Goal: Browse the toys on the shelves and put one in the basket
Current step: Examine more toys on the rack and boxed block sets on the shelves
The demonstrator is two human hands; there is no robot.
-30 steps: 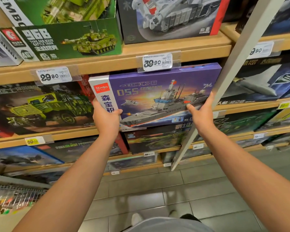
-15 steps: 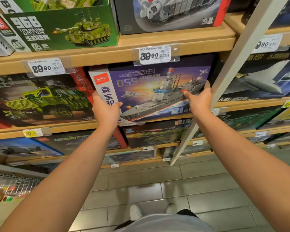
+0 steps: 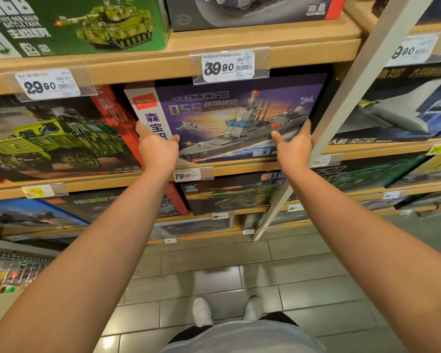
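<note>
Both arms reach up toward mid-frame. The left hand point(image 3: 158, 151) grips the lower-left corner of the purple warship box point(image 3: 239, 118), thumb across its front. The box stands on the wooden shelf point(image 3: 239, 167), centre frame, under the 39.90 tag point(image 3: 228, 65). The right hand point(image 3: 294, 145) clasps its lower-right edge, thumb forward.

One view only, head cam, wide-angle; worn on the person, looks fwd and steeply down; close to the wooden shelves point(image 3: 265, 42), which fill the upper half and lean with the lens; both forearms reach up from the bottom corners; tiled floor point(image 3: 239, 263) and white shoes point(image 3: 201, 312) directly below.
</note>
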